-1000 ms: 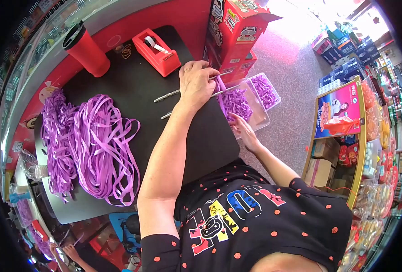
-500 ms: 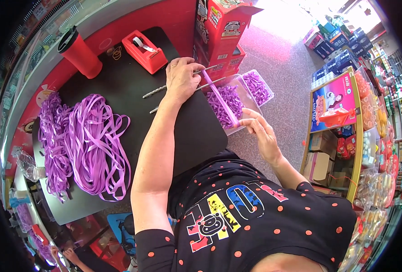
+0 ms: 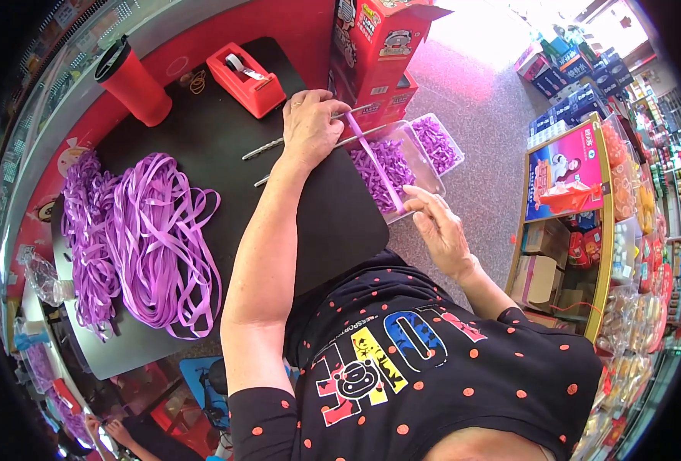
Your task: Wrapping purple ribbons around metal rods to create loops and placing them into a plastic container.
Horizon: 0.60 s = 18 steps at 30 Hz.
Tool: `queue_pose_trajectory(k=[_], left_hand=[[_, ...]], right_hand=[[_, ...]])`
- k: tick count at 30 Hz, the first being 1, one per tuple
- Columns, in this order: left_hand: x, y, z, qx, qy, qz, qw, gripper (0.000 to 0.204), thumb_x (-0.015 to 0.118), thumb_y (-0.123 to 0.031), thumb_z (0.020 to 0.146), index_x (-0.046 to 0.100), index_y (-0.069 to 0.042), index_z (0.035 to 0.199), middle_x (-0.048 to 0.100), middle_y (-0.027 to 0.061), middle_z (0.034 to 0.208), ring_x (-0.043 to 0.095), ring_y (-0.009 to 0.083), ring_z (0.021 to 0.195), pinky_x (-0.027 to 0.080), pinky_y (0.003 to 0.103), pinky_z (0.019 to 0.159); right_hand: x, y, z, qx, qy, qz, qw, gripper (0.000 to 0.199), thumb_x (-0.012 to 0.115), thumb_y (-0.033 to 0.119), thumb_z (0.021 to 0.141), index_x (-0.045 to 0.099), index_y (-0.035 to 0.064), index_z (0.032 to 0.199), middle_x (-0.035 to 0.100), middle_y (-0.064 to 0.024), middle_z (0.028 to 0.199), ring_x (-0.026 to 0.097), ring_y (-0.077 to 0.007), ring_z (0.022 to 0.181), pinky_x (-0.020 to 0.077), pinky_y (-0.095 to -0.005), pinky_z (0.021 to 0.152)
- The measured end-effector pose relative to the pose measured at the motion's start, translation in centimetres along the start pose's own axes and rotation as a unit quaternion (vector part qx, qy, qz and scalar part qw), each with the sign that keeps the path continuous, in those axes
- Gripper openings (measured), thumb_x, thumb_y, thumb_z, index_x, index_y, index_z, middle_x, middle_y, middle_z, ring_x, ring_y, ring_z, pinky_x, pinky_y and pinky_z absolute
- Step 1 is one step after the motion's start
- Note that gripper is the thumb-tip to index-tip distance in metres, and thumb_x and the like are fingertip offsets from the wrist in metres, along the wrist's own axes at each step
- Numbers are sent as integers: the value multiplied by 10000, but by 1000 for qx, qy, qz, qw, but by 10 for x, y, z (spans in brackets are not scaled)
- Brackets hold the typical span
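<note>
My left hand (image 3: 311, 127) rests on the black table (image 3: 202, 154) near its right edge, pinching one end of a purple ribbon strip (image 3: 375, 165). The strip stretches taut over a clear plastic tray (image 3: 421, 173) full of cut purple pieces. My right hand (image 3: 440, 227) grips the strip's other end just off the table's edge. Two thin metal rods (image 3: 262, 148) lie on the table under my left hand. A big heap of purple ribbon (image 3: 144, 238) lies on the left half of the table.
A red tape dispenser (image 3: 247, 77) and a red cup with a black lid (image 3: 131, 81) stand at the table's far side. Red cartons (image 3: 375, 54) are stacked beyond the tray. A shelf of packaged goods (image 3: 586, 215) stands to the right.
My right hand has drawn back from the tray toward my body, pulling the ribbon strip out straight from my left hand. The view has shifted slightly.
</note>
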<state>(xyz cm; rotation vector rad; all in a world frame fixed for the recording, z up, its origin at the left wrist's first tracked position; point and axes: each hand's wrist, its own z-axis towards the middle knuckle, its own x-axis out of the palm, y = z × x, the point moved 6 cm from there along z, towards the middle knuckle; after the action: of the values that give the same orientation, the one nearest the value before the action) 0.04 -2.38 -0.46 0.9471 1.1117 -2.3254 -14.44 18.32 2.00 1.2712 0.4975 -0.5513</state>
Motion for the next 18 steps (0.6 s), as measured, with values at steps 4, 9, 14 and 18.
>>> queue_pose_trajectory(k=[4, 9, 14, 18], left_hand=[[1, 1, 0, -2, 2, -2, 1000, 258, 615, -112, 705, 738, -173, 923, 603, 44, 1107, 468, 257, 1145, 319, 409, 1020], [2, 0, 1, 2, -1, 0, 1000, 261, 616, -107, 702, 738, -172, 924, 604, 43, 1102, 465, 259, 1144, 321, 409, 1019], [0, -1, 1, -2, -2, 2, 1000, 261, 618, -110, 697, 739, -172, 919, 605, 47, 1091, 468, 257, 1137, 325, 410, 1014], [0, -1, 0, 6, -6, 10, 1000, 271, 620, -102, 688, 736, -165, 925, 606, 49, 1083, 473, 255, 1131, 329, 412, 1011]], right_hand=[[-5, 0, 0, 51, -5, 67, 996, 365, 484, 198, 953, 499, 4, 1261, 633, -111, 984, 585, -225, 849, 425, -342, 848], [-17, 12, 18, 41, -28, 180, 982, 353, 455, 205, 975, 506, 10, 1264, 646, -84, 990, 578, -174, 866, 430, -334, 844], [-37, 33, 89, -99, -48, 213, 971, 409, 358, 255, 1003, 485, -12, 1287, 665, -88, 912, 479, -71, 748, 346, -239, 697], [-32, 30, 159, -86, -7, 277, 957, 430, 347, 277, 1006, 481, -6, 1300, 677, -102, 913, 475, -84, 738, 334, -236, 683]])
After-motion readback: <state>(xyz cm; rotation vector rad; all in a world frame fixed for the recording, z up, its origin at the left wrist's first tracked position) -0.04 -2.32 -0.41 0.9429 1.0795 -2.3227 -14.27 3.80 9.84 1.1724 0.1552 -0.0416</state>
